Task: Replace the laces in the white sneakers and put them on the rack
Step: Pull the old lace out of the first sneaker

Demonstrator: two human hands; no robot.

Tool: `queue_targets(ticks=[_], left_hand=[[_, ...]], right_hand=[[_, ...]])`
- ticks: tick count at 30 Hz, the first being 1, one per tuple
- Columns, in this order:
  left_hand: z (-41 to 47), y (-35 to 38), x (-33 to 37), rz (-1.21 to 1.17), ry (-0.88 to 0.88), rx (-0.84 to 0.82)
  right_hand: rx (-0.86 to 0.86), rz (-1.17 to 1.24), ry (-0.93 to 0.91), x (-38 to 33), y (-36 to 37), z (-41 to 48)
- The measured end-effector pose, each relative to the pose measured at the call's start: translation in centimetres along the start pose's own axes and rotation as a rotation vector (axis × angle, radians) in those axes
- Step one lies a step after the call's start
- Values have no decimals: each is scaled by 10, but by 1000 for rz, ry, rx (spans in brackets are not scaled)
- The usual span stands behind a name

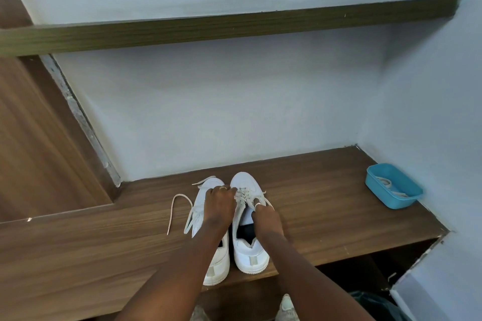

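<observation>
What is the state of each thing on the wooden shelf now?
Left white sneaker: lace loose, trailing on the wooden shelf.
Right white sneaker: laced, lace ends untied.
Blue plastic tub: upright, holding laces.
Left hand: grips the right sneaker's lace.
Right hand: pinches that lace.

right sneaker (250, 255): white; heel tab pale grey-beige; lining black.
left sneaker (210, 186): white; same pale tab at the heel.
threaded laces (245, 194), right sneaker: off-white, slightly grey.
loose lace (170, 216): cream.
tub (403, 202): plain turquoise blue.
spare laces (388, 183), in tub: pale grey-white.
shelf (326, 190): mid-brown, straight wood grain.
upper ledge (234, 27): olive-brown, streaked grain.
wall (234, 112): flat pale blue-grey.
side panel (31, 138): warm brown wood grain.
</observation>
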State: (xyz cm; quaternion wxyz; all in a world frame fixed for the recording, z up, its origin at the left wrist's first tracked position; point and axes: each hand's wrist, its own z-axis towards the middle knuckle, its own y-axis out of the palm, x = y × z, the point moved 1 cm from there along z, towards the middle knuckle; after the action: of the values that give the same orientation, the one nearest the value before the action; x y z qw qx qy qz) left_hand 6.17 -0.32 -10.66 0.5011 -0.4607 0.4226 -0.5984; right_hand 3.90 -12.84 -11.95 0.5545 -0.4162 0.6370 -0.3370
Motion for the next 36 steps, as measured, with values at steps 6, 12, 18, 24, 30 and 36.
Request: queue_targets(ticks=[6,12,18,24,30,36], left_hand=[[-1,6,10,17,49,-76],[0,3,-8,96,-53,17],[-10,-4,-14,48,-209,8],[0,2,10,113,95,-12],[-4,5,10,121,166,-36],[-9,-2,-15,119,90,54]], right_hand=[[24,-15,-28,0,1,0],[29,-13,-23,0,0,-2],[20,15,-18,-1,0,0],[34,20,-6,0,0,-1],[28,32,4,0,0,0],[8,8,6,-1,0,0]])
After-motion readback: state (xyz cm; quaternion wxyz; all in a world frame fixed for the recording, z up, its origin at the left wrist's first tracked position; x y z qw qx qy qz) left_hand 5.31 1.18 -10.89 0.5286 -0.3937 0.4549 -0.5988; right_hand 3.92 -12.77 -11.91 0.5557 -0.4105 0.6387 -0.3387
